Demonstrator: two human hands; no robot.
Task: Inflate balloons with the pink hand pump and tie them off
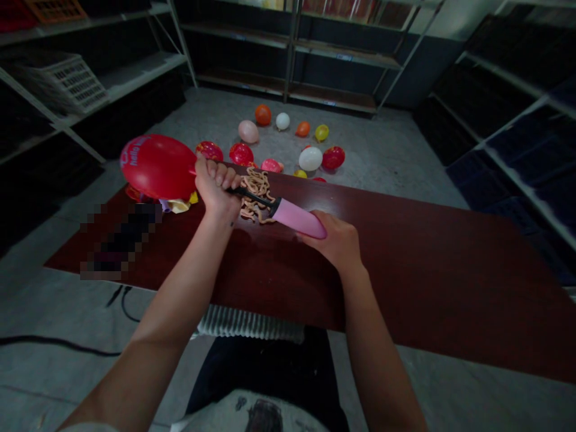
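Note:
A pink and black balloon pump (299, 218) is held slantwise above the table between my two hands. My left hand (216, 183) is closed around the pump's black front end, where the neck of an inflated red balloon (157, 167) with printed lettering meets it. My right hand (335, 237) wraps the rear of the pink barrel. Part of the black shaft shows between the left hand and the pink barrel. Behind the pump, a pile of tan uninflated long balloons (256, 186) lies on the table. Below the red balloon are more uninflated balloons (180, 205), partly hidden by it.
The dark red table (427, 264) stretches to the right. A pixelated dark object (126, 240) lies at its left end. Several inflated balloons, including a white balloon (310, 158), rest on the floor beyond. Metal shelves (288, 45) line the walls; a black cable (58, 344) crosses the floor.

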